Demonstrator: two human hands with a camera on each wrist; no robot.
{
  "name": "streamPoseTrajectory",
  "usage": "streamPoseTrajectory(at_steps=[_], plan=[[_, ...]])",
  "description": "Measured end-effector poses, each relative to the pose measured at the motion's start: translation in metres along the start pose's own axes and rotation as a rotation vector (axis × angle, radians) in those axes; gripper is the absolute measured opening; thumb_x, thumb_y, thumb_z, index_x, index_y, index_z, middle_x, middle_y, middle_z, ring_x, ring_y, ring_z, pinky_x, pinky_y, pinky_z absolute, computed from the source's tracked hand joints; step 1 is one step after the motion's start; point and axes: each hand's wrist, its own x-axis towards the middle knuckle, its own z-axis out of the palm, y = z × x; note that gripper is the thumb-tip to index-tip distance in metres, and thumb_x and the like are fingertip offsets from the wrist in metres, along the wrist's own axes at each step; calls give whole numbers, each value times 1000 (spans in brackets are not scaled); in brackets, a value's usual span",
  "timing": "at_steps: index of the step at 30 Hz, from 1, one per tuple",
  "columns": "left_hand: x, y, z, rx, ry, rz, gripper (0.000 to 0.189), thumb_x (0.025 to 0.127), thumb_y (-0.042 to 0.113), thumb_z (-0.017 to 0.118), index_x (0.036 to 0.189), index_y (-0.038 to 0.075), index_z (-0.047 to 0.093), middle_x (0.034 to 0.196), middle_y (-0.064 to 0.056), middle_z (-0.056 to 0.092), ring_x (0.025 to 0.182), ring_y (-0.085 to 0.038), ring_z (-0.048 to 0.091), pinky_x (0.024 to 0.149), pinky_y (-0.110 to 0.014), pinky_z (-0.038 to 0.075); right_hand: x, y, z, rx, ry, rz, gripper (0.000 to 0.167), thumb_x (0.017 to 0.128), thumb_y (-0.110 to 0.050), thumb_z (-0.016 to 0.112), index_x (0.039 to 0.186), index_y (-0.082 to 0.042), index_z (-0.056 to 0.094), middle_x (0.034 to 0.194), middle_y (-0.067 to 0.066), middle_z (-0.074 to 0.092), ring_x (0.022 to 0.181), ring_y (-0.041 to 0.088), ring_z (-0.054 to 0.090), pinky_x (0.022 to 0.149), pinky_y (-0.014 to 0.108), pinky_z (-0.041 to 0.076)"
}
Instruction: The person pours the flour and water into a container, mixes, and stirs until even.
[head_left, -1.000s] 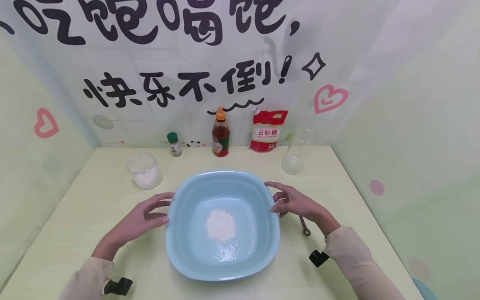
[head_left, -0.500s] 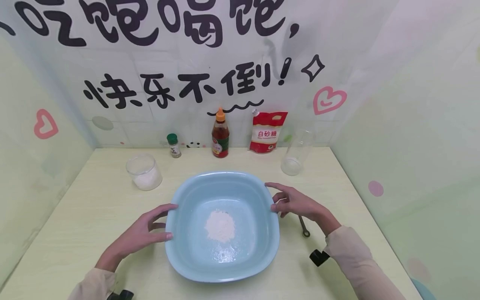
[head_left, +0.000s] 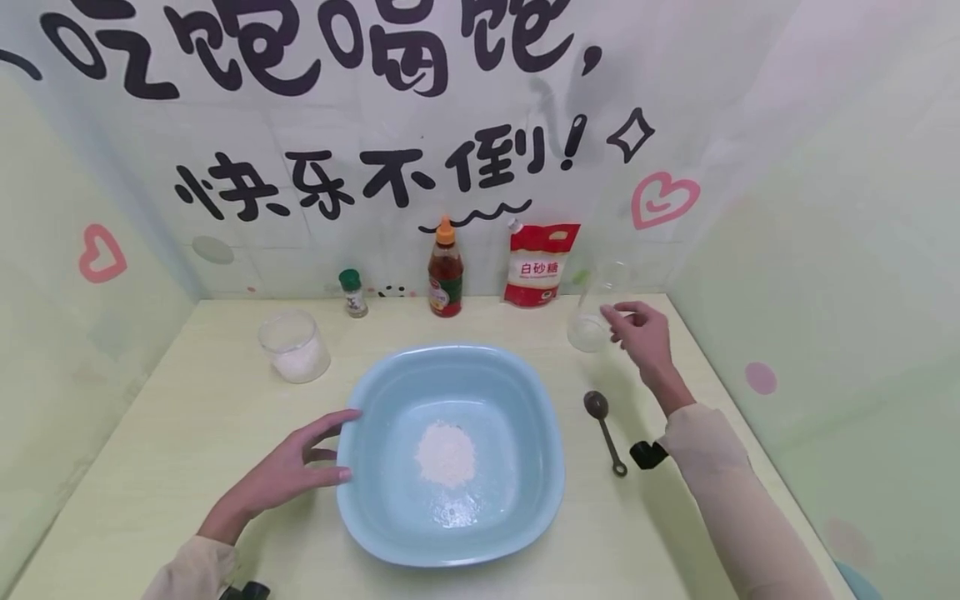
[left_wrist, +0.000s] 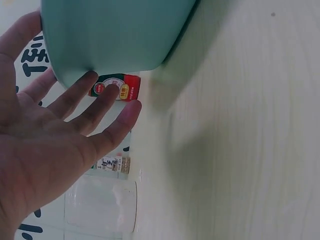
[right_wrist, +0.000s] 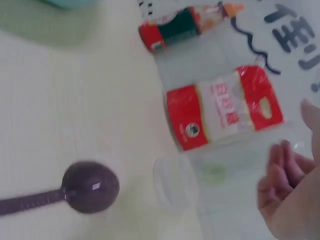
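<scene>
A light blue basin [head_left: 536, 467] with a mound of white powder [head_left: 446, 454] stands in the middle of the table. My left hand [head_left: 288, 471] rests its fingertips against the basin's left rim; the left wrist view shows the fingers [left_wrist: 105, 110] spread along the outer wall. Over on the right, my right hand [head_left: 641, 333] is beside a tall clear glass [head_left: 588, 332] with a little white at its bottom. Its fingertips overlap the glass in the head view, thumb and fingers apart with nothing between them in the right wrist view. A dark measuring spoon [head_left: 597, 407] lies right of the basin.
At the back stand a green-capped shaker [head_left: 352, 293], a sauce bottle [head_left: 446, 271] with an orange cap and a red sugar pouch [head_left: 540, 265]. A glass jar [head_left: 296, 350] of white powder is at the back left. Walls enclose the table's back and sides.
My right hand has left the basin's right rim and moved up and right to the tall glass, uncovering the spoon. The left hand slid slightly down the left rim earlier and stays there.
</scene>
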Motion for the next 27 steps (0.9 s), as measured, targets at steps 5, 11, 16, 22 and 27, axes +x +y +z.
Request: streamPoseTrajectory(at_steps=[5, 11, 16, 22, 27], plan=[[1, 0, -1, -7, -7, 15, 69, 91, 12, 71, 151, 7, 37, 155, -23, 35, 110, -42, 66, 85, -31, 56, 18, 13, -2, 13, 305, 16, 61, 82, -47, 79, 124, -7, 58, 72, -10, 51, 64, 4, 48, 58, 21, 39], [0, -2, -2, -15, -17, 20, 69, 91, 11, 70, 151, 7, 37, 155, -24, 34, 110, -41, 66, 85, -31, 56, 34, 21, 0, -49, 214, 9, 93, 82, -47, 78, 155, -17, 29, 119, 10, 51, 108, 20, 51, 87, 29, 44], [-1, -2, -2, -17, -13, 4, 68, 91, 12, 70, 151, 8, 37, 154, -25, 35, 109, -36, 68, 86, -31, 56, 44, 24, 7, -46, 109, -18, 103, 84, -42, 79, 160, -23, 12, 148, 23, 40, 138, 34, 40, 111, 49, 39], [-1, -1, -1, -32, -9, -16, 67, 91, 13, 71, 150, 10, 39, 154, -24, 36, 119, -46, 60, 86, -32, 56, 52, 26, 18, -31, 81, -14, 105, 83, -41, 80, 160, -27, 9, 152, 24, 37, 143, 37, 36, 115, 55, 35], [-1, -3, -2, -26, -9, 24, 67, 90, 12, 71, 149, 8, 39, 154, -27, 36, 123, -53, 54, 87, -31, 56, 55, 27, 26, -18, 101, -1, 105, 83, -40, 81, 158, -30, 9, 154, 19, 37, 144, 34, 36, 117, 55, 34]])
